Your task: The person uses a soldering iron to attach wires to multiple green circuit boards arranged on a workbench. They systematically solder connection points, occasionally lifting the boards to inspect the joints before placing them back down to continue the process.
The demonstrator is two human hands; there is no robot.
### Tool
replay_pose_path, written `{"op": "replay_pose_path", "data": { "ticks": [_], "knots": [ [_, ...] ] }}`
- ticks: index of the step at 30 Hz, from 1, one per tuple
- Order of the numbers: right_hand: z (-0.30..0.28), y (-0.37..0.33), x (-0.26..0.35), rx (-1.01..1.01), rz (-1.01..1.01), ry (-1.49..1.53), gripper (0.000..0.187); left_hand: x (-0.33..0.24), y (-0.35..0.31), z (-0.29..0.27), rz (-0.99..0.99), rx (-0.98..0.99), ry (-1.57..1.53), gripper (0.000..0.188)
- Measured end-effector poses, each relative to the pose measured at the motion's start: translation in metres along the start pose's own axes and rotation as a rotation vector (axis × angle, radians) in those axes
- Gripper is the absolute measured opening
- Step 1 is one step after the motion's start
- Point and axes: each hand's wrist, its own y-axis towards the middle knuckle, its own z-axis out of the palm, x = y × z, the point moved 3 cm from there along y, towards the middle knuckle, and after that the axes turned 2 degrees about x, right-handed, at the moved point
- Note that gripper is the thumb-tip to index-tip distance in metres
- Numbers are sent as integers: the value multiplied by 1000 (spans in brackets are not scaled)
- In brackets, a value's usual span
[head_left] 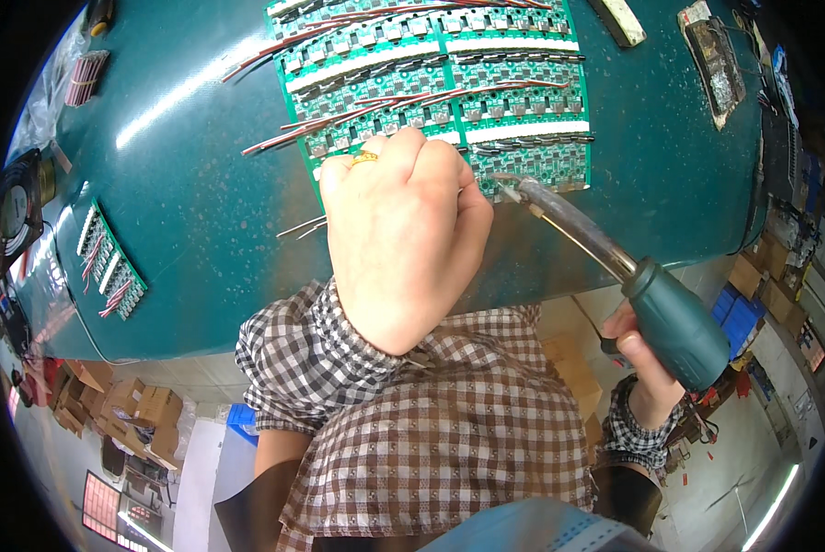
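My left hand (403, 230), a ring on one finger, lies closed over the lower edge of a panel of green circuit boards (523, 106). Its fingertips are hidden, so what they pinch does not show; thin wire ends (302, 225) stick out from beneath the hand on the left. My right hand (650, 363) is wrapped around the green handle of a soldering iron (679, 322). The iron's metal tip points up and left, close to the board's lower row beside my left fingers. Red, white and black wires (366, 110) lie in rows across the panel.
A smaller circuit board piece (109, 262) with wires lies on the green tabletop (201, 202) at left. Further back are a wire bundle (86, 78) and a small fan (17, 207). A worn, dirty block (714, 69) and a pale bar (619, 20) lie at far right.
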Motion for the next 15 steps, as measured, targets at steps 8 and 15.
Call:
{"op": "replay_pose_path", "data": {
  "ticks": [8, 15],
  "knots": [
    [0, 1, -1, 1, 17, 8, 46, 1, -1, 1, 12, -18, 2, 13],
    [1, 7, 0, -92, -29, 200, 48, 0, 0, 1, 11, -14, 7, 14]
  ]
}}
